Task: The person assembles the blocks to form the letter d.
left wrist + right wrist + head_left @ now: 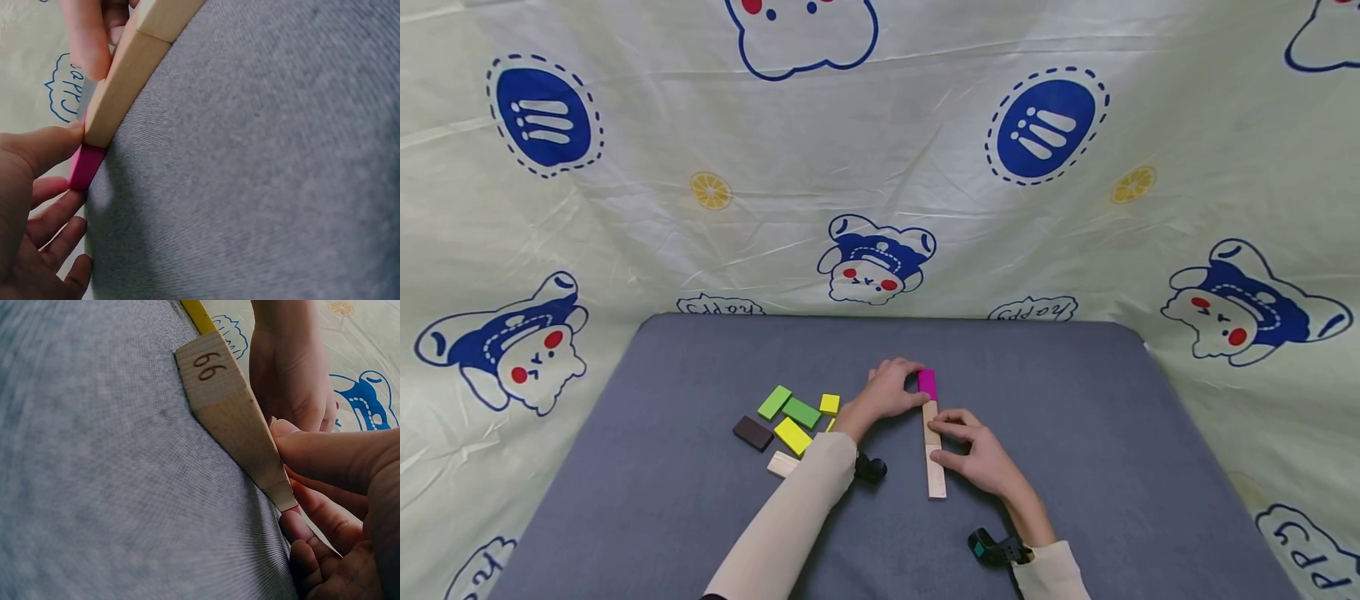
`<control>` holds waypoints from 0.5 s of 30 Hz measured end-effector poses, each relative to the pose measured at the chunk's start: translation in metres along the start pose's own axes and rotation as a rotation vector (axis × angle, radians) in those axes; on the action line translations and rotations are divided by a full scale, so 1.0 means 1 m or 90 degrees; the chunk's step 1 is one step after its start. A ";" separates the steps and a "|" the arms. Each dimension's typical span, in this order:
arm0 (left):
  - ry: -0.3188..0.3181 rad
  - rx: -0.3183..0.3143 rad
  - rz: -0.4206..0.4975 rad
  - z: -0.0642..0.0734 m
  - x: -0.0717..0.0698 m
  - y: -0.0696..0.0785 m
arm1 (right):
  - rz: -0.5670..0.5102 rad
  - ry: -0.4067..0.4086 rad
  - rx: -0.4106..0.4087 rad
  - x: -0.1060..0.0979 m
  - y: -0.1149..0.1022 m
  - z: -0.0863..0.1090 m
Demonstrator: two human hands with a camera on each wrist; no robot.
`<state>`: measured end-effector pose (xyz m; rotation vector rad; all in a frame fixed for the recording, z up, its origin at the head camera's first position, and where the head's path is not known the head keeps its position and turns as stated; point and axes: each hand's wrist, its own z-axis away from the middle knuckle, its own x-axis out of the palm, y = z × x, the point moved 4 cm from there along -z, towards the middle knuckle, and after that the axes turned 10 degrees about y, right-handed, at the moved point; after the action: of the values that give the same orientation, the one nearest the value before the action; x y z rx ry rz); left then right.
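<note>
Two plain wooden blocks lie end to end, the upper one (930,414) and the lower one (936,481), with a magenta block (927,384) at the far end of the row. My left hand (891,392) pinches the magenta block between thumb and fingers, seen also in the left wrist view. The right hand (981,454) touches the wooden blocks, its thumb on the lower one and fingertips on the upper one. In the right wrist view, the nearest wooden block (219,394) carries the engraved number 66. Some right fingertips are hidden behind the row.
Left of the left forearm lie green blocks (802,413), yellow blocks (793,436), a dark brown block (753,433) and a partly covered wooden block (782,464). The grey table (1037,375) ends at a patterned cloth (925,133) behind.
</note>
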<state>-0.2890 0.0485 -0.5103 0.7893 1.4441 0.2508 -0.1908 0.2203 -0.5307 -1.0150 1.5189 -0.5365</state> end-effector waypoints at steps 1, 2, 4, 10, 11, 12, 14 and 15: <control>0.000 0.000 0.003 0.001 0.000 0.000 | 0.001 0.001 -0.001 0.000 0.000 0.000; 0.000 0.000 0.006 0.002 -0.001 -0.001 | 0.001 0.002 -0.001 0.001 0.000 0.000; 0.002 -0.002 0.023 0.005 -0.003 -0.002 | 0.003 0.003 -0.002 0.001 -0.001 0.000; 0.019 0.005 0.073 0.021 -0.013 -0.007 | 0.004 0.000 0.001 0.002 -0.002 0.001; 0.026 0.003 0.083 0.025 -0.015 -0.007 | 0.004 -0.001 0.001 0.002 -0.002 0.001; 0.033 0.001 0.094 0.028 -0.018 -0.008 | 0.003 0.000 0.001 0.001 -0.002 0.001; 0.048 -0.002 0.113 0.035 -0.024 -0.008 | 0.000 0.003 0.000 0.000 -0.002 0.001; 0.056 -0.004 0.122 0.039 -0.027 -0.008 | -0.001 0.004 0.000 0.000 -0.002 0.001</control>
<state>-0.2585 0.0135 -0.4961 0.9224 1.4499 0.4411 -0.1892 0.2195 -0.5297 -1.0156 1.5237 -0.5397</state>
